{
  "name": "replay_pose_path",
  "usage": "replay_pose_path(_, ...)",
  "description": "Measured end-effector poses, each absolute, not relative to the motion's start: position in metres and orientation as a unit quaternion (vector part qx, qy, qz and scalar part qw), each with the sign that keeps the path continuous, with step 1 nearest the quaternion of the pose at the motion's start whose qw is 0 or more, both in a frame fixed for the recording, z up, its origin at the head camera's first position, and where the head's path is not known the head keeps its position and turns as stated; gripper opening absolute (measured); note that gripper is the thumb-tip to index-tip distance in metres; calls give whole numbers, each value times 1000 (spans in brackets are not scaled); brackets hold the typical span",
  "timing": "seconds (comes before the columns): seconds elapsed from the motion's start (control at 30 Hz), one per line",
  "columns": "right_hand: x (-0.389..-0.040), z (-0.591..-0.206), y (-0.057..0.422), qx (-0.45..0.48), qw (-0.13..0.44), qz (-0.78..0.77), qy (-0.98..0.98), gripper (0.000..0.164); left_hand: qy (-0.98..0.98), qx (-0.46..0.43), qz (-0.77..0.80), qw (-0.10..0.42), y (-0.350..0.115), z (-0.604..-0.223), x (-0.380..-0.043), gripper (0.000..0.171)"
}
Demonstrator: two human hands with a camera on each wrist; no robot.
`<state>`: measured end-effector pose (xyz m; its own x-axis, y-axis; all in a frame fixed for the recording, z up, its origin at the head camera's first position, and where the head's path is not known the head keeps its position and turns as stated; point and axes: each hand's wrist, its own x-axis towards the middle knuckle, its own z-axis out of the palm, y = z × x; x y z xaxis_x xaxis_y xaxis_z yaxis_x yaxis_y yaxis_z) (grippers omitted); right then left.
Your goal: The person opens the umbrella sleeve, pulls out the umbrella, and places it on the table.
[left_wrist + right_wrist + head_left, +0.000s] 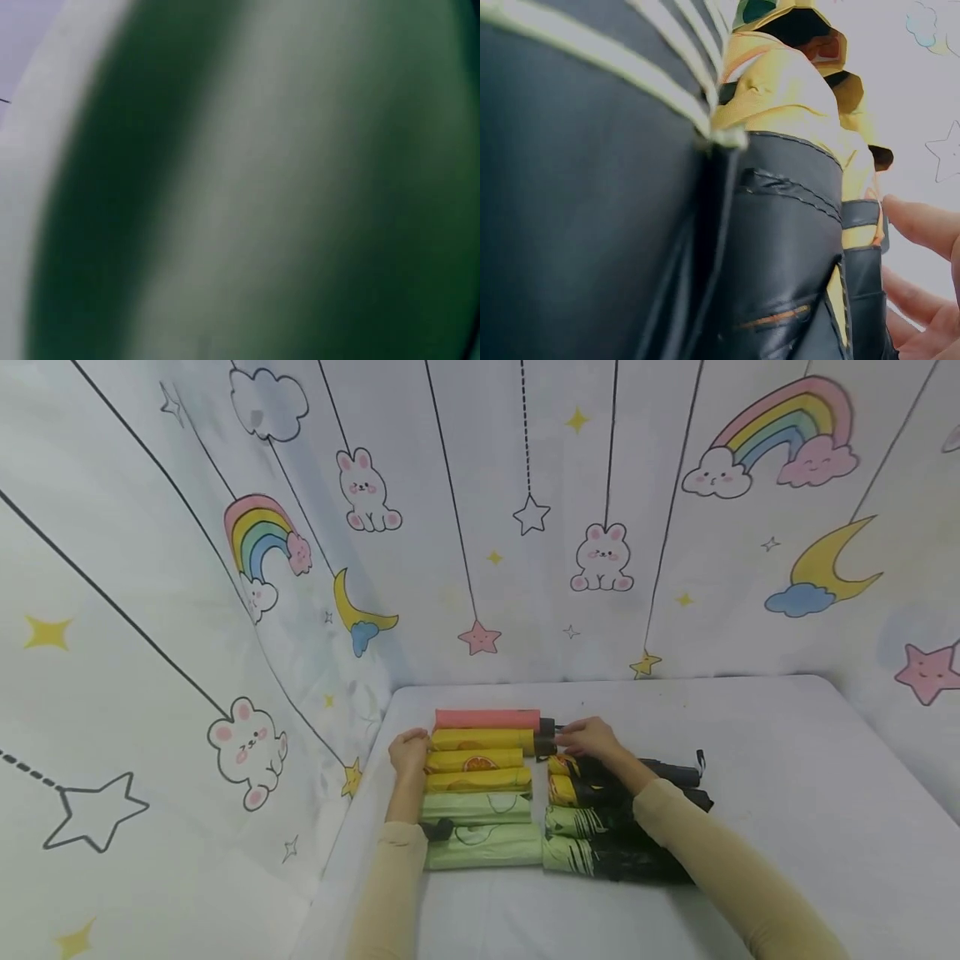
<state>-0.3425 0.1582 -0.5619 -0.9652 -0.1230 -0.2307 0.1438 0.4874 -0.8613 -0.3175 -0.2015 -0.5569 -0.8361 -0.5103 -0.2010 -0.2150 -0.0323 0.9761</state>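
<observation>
Folded umbrellas lie in two columns on a white-covered table. In the head view my left hand (pixel 410 750) holds the left end of a yellow umbrella (pixel 480 741). At its other end, the fingers of my right hand (pixel 592 739) pinch the black handle (pixel 544 743). A pink-red umbrella (pixel 486 719) lies just beyond it. Nearer are two yellow umbrellas, one with an orange-slice print (pixel 478 763), then light green ones (pixel 483 847). Blurred green fabric (pixel 270 180) fills the left wrist view. In the right wrist view, fingers (pixel 922 225) reach behind black-and-yellow umbrellas (pixel 780 187).
Under my right forearm lies the right column, with yellow-and-black umbrellas (pixel 562 789) and green-and-black umbrellas (pixel 570 855). A black handle with a strap (pixel 678 772) points right. White curtains (pixel 450 568) printed with rabbits, stars and rainbows hang behind and at the left.
</observation>
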Motion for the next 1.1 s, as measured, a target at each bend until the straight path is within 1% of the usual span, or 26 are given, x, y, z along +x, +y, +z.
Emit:
replay_pose_path(0.17, -345, -561, 154, -33, 123, -459, 879, 53, -680, 275, -669, 119, -202, -558, -321, 24)
replay_pose_path(0.3, -343, -557, 151, -85, 95, -389, 912, 52, -680, 279, -666, 125, -203, -561, -322, 25)
replay_pose_path(0.4, -341, -553, 149, -101, 89, -353, 926, 53, -676, 283, -668, 131, -203, -563, -322, 23)
replay_pose_path(0.5, -342, -552, 147, -98, 98, -352, 926, 54, -669, 287, -673, 133, -203, -565, -320, 21)
replay_pose_path(0.77, -351, -560, 140, -46, 140, -407, 902, 56, -656, 289, -686, 125, -206, -569, -321, 26)
replay_pose_path(0.83, -350, -560, 139, -40, 137, -412, 900, 56, -658, 289, -685, 124, -206, -569, -321, 25)
replay_pose_path(0.97, -346, -557, 137, -32, 128, -418, 899, 46, -660, 286, -684, 123, -206, -568, -319, 24)
replay_pose_path(1.1, -345, -557, 137, -10, 127, -443, 888, 43, -659, 284, -685, 123, -205, -568, -318, 23)
